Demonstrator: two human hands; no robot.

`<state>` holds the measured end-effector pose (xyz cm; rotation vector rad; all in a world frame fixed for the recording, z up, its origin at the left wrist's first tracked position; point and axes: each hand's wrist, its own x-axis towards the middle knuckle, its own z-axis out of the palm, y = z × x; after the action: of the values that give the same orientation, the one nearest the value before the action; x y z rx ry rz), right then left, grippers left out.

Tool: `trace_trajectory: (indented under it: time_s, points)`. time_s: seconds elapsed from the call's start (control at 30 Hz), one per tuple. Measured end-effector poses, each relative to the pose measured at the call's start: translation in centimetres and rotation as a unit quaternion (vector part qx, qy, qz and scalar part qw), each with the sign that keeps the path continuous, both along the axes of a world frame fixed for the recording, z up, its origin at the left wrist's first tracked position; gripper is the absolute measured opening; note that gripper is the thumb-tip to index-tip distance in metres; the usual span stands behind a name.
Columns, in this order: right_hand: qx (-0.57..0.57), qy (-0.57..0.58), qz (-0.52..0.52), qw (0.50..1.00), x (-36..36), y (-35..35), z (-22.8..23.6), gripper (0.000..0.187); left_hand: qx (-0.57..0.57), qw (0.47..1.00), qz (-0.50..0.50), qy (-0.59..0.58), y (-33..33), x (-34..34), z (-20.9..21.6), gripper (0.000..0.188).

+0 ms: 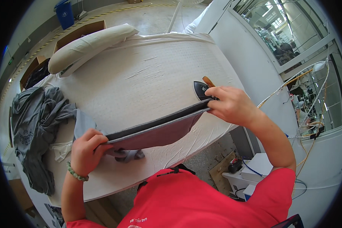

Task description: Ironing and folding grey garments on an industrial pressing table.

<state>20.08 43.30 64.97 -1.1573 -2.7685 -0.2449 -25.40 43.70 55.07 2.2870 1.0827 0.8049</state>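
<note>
A grey garment (155, 133) is stretched between my two hands above the padded ironing table (125, 87), its dark hem edge pulled straight and slanting up to the right. My left hand (88, 150), with a beaded bracelet at the wrist, pinches the hem's left end. At the right end, my right hand (230, 104) grips the same hem between thumb and fingers. Just beyond my right hand an iron (200, 90) with a brown handle rests on the table, partly hidden by the fingers. Part of the garment hangs bunched below the hem near my left hand.
A heap of grey garments (38, 129) hangs over the table's left edge. A padded sleeve board (91, 45) stands at the far left. Cords and a hose (288, 81) hang along the white wall on the right. A white box (256, 167) sits below the table at right.
</note>
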Motion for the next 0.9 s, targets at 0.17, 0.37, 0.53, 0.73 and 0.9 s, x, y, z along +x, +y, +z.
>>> trace_trajectory:
  time_s: [0.17,0.37,0.53,0.73,0.9]
  points:
    - [-0.049,0.08,0.012,0.996,-1.1,-2.1,0.9,0.02,0.087,0.996,0.026,0.021,0.6,-0.5,-0.8,0.019]
    - [-0.026,0.087,-0.114,0.989,2.8,-0.5,4.1,0.02,0.136,0.989,-0.024,0.044,-1.8,1.1,2.5,0.022]
    - [0.084,0.038,-0.106,0.99,3.2,-0.2,8.4,0.021,-0.046,0.982,0.003,-0.183,-7.3,6.6,-1.0,0.023]
    - [0.08,-0.008,-0.016,0.997,0.5,3.3,6.8,0.02,0.087,0.981,0.124,-0.118,-3.9,0.1,-1.2,0.022]
    - [0.107,0.082,0.086,0.987,-5.6,5.1,5.4,0.018,0.309,0.938,0.159,-0.002,-3.7,-9.0,8.1,0.023]
